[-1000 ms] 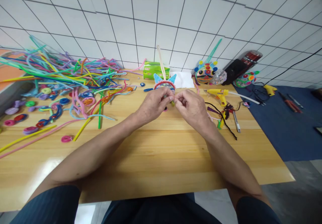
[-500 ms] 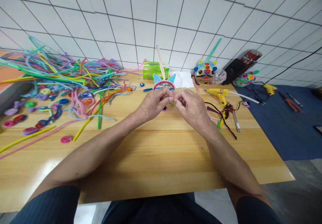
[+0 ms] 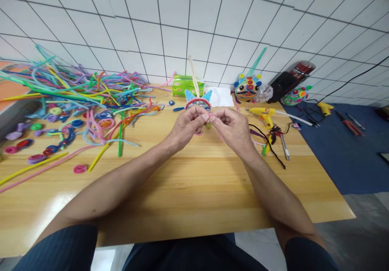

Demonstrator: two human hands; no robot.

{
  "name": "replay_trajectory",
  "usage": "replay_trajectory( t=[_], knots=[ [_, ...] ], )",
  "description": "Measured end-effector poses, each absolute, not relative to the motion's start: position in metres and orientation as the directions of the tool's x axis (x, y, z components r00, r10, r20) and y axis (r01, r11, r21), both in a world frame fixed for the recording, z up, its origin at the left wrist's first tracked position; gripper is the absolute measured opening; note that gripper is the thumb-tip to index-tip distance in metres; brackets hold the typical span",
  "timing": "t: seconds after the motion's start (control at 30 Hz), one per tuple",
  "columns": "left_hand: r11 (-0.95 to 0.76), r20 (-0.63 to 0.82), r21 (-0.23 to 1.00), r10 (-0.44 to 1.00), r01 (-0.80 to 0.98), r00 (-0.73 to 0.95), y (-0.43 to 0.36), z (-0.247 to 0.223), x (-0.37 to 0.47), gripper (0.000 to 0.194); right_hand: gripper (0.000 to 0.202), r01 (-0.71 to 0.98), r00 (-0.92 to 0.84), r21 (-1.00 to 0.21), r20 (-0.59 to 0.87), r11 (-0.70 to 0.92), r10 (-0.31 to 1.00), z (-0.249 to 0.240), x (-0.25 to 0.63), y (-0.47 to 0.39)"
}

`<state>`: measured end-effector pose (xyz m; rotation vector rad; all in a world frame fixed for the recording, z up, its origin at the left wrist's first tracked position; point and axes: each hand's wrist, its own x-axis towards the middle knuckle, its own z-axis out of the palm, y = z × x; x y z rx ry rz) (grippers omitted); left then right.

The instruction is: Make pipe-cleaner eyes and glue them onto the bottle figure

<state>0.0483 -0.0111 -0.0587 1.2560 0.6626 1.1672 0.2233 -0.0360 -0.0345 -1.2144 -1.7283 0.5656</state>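
My left hand [image 3: 191, 127] and my right hand [image 3: 231, 130] meet over the middle of the table, fingertips pinched together. Between them is a thin pink pipe cleaner [image 3: 221, 136], mostly hidden by the fingers; a strand of it shows below my right hand. Just behind the hands stands a craft piece with light-blue pointed ears [image 3: 199, 96] and a red rim, its lower front covered by my hands. A pale strip [image 3: 193, 76] rises behind its top. A small pink loop [image 3: 198, 133] shows under my left fingers.
Piled pipe cleaners [image 3: 91, 86] and coiled pieces [image 3: 60, 141] spread over the left. A green tissue box [image 3: 179, 85] stands by the wall. To the right are a finished-looking decorated head [image 3: 246, 88], a yellow glue gun [image 3: 266, 117], a pen [image 3: 285, 147] and black cord [image 3: 276, 155].
My right hand has turned slightly, its fingers more stretched, and its thumb now presses toward the left thumb. More of the pink strand shows beneath it.
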Motion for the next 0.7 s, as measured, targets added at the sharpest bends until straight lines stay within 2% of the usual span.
replay_trajectory(
  t=[0.07,0.13,0.2,0.27,0.33,0.47,0.53,0.7],
  knots=[
    [-0.167,0.248,0.957,0.896,-0.237,0.368,-0.008,-0.059,0.045,0.035,0.008,0.524,-0.109,-0.731,0.45,0.436,0.886,-0.034,0.225,-0.036],
    [-0.313,0.329,0.944,0.853,-0.107,0.406,-0.005,-0.058,0.04,0.027,0.009,0.613,-0.164,-0.613,0.518,0.498,0.84,-0.032,0.227,-0.037],
    [-0.466,0.406,0.884,0.804,0.036,0.434,-0.002,-0.055,0.035,0.018,0.012,0.689,-0.233,-0.477,0.567,0.546,0.79,-0.03,0.228,-0.039],
    [-0.558,0.457,0.821,0.769,0.12,0.448,-0.002,-0.052,0.031,0.014,0.014,0.715,-0.265,-0.414,0.586,0.564,0.765,-0.028,0.227,-0.041],
    [-0.578,0.485,0.808,0.762,0.114,0.429,-0.004,-0.05,0.031,0.016,0.012,0.697,-0.243,-0.454,0.579,0.555,0.778,-0.026,0.226,-0.042],
    [-0.485,0.471,0.873,0.807,-0.055,0.357,-0.008,-0.053,0.037,0.025,0.005,0.558,-0.135,-0.684,0.484,0.47,0.865,-0.028,0.225,-0.04],
    [-0.422,0.45,0.893,0.828,-0.156,0.335,-0.009,-0.056,0.041,0.032,0.009,0.463,-0.103,-0.776,0.432,0.427,0.896,-0.029,0.224,-0.038],
    [-0.23,0.323,0.926,0.893,-0.299,0.313,-0.009,-0.063,0.049,0.041,0.017,0.341,-0.089,-0.865,0.361,0.369,0.928,-0.03,0.221,-0.037]
  ],
)
